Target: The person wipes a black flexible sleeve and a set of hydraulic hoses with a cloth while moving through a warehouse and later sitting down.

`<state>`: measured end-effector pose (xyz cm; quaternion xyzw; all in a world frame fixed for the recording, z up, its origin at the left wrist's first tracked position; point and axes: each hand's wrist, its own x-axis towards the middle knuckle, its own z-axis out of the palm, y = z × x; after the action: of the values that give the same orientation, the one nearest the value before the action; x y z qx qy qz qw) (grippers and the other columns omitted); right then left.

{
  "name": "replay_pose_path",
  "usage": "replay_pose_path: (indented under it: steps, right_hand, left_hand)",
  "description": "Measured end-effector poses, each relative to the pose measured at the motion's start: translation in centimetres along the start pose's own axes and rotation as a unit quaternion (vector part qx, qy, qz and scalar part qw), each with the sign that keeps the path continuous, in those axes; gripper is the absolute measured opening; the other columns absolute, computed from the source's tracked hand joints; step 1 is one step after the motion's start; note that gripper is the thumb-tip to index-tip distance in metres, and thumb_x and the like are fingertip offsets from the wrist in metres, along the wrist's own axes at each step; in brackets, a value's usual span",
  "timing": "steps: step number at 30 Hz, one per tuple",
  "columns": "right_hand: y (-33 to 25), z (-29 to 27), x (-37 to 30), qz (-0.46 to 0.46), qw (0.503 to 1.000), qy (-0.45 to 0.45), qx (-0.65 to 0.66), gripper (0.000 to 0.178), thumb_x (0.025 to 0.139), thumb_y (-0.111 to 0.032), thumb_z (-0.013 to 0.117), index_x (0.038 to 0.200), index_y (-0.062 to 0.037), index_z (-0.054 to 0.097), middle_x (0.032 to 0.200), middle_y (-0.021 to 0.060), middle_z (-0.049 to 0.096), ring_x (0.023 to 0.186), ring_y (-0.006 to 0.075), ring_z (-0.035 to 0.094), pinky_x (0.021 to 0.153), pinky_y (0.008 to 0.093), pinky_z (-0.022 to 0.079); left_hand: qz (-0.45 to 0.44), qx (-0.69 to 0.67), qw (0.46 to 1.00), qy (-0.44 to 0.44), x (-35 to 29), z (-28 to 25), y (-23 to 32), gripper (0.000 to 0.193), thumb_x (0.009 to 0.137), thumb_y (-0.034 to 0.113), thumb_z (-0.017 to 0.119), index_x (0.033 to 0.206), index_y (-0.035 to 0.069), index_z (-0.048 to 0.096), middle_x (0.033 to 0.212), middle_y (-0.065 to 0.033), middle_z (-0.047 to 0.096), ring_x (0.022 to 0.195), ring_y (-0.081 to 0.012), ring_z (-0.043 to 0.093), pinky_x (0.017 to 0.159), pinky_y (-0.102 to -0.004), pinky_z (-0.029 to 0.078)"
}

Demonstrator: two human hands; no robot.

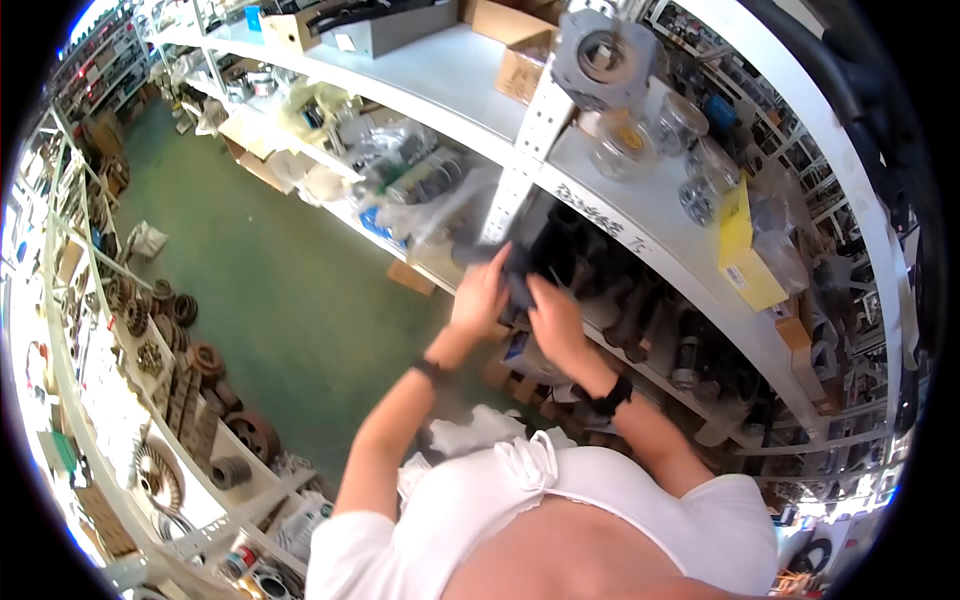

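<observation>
Both my hands are raised in front of a metal shelf, close together around a dark grey object (517, 277) that motion blurs, so its kind does not show. My left hand (478, 297) grips it from the left, thumb and fingers closed against it. From the right, my right hand (556, 318) pinches its lower side, fingers curled. Just behind lie the white perforated shelf post (510, 200) and dark parts on the lower shelf (640, 310).
On the upper right shelf stand a grey metal housing (605, 62), clear-wrapped round parts (625, 145) and a yellow box (745, 250). Bagged parts (430, 180) fill the shelf at left. Across the green floor (270, 290), another rack holds gears (157, 478).
</observation>
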<state>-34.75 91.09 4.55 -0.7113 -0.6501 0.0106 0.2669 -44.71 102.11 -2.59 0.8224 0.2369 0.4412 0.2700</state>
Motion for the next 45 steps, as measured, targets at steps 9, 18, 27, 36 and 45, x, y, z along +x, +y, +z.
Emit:
replay_pose_path:
  steps: [9, 18, 27, 36, 45]
  right_hand:
    - [-11.0, 5.3, 2.2, -0.114, 0.976, -0.127, 0.132, 0.049, 0.073, 0.003, 0.047, 0.120, -0.0103, 0.044, 0.104, 0.0118, 0.053, 0.092, 0.0302, 0.052, 0.075, 0.0354, 0.044]
    - [-20.7, 11.2, 7.2, -0.334, 0.889, -0.180, 0.257, 0.071, 0.070, -0.001, 0.055, 0.133, -0.0085, 0.022, 0.108, 0.0160, 0.048, 0.100, 0.0329, 0.047, 0.084, 0.0385, 0.040]
    - [-23.2, 14.4, 11.6, -0.334, 0.879, -0.135, 0.313, 0.073, 0.071, -0.003, 0.056, 0.134, -0.0055, 0.018, 0.111, 0.0188, 0.042, 0.099, 0.0364, 0.043, 0.087, 0.0441, 0.034]
    - [-20.6, 14.3, 21.9, -0.297, 0.893, 0.154, 0.300, 0.065, 0.070, 0.001, 0.052, 0.130, -0.0088, 0.029, 0.120, 0.0238, 0.039, 0.108, 0.0458, 0.038, 0.087, 0.0460, 0.035]
    - [-13.9, 11.0, 28.7, -0.060, 0.921, 0.283, 0.260, 0.059, 0.076, 0.001, 0.040, 0.131, 0.0068, 0.018, 0.134, 0.0251, 0.024, 0.122, 0.0368, 0.030, 0.100, 0.0376, 0.024]
  left_hand:
    - [-0.398, -0.059, 0.889, 0.217, -10.8, -8.1, -1.6, 0.045, 0.075, 0.007, 0.055, 0.116, 0.007, 0.037, 0.104, -0.0224, 0.053, 0.093, -0.0368, 0.054, 0.076, -0.0397, 0.045]
    - [-0.244, -0.450, 0.682, 0.522, -9.8, -18.1, -4.8, 0.028, 0.090, 0.022, 0.039, 0.101, -0.001, 0.051, 0.088, -0.0085, 0.055, 0.076, -0.0190, 0.054, 0.068, -0.0314, 0.048]
    - [-0.329, -0.479, 0.568, 0.583, -4.9, -25.7, -3.5, 0.044, 0.088, 0.043, 0.033, 0.110, 0.008, 0.048, 0.111, -0.0088, 0.051, 0.101, -0.0231, 0.050, 0.089, -0.0366, 0.041]
    - [-0.167, -0.169, 0.930, 0.280, 3.3, -24.5, -12.7, 0.034, 0.081, 0.017, 0.057, 0.110, 0.001, 0.051, 0.107, -0.0083, 0.053, 0.094, -0.0193, 0.052, 0.087, -0.0331, 0.039]
    - [0.011, -0.041, 0.988, 0.151, 16.9, -20.6, -15.4, 0.061, 0.078, 0.026, 0.045, 0.127, -0.005, 0.029, 0.134, -0.0260, 0.023, 0.119, -0.0422, 0.030, 0.102, -0.0456, 0.017]
